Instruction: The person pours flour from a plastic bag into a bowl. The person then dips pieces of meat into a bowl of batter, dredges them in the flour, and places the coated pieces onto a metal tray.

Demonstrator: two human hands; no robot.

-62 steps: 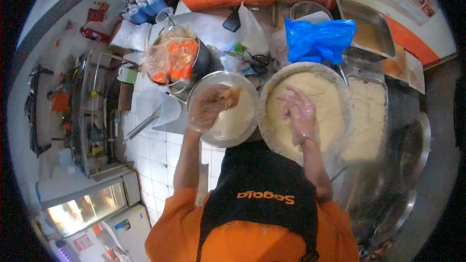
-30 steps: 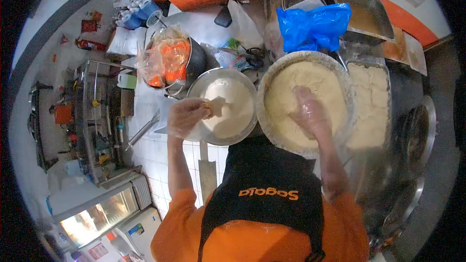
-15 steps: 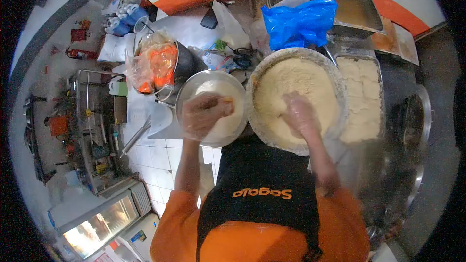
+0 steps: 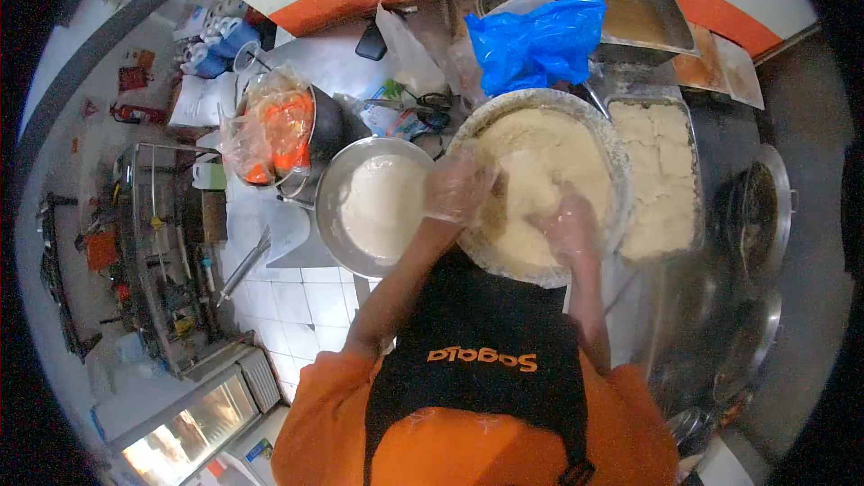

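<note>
A metal bowl (image 4: pixel 329 216) of thin white batter (image 4: pixel 382 202) stands at the left. Beside it is a wider, flour-caked basin (image 4: pixel 621 216) of pale yellowish crumbs or flour (image 4: pixel 540 148). Smeared by motion, my left hand (image 4: pixel 461 184) hangs over the gap between the two, at the basin's left rim; whether it holds anything is unclear. My right hand (image 4: pixel 571 225) touches the crumbs inside the basin. Its thumb and fingers are apart, with nothing visible between them, and a pale coating clings to the skin.
Right of the basin lies a tray (image 4: pixel 693 171) of coated flat pieces. A blue plastic bag (image 4: pixel 535 40) sits behind, near a deep metal pan (image 4: pixel 630 9). Behind the batter bowl is a pot (image 4: pixel 335 117) with bagged orange contents. A whisk (image 4: pixel 243 270) lies at the left edge.
My left hand has moved right, from over the batter bowl to the basin's left rim. My right hand stays in the crumbs, slightly lower. The whole view has shifted a little.
</note>
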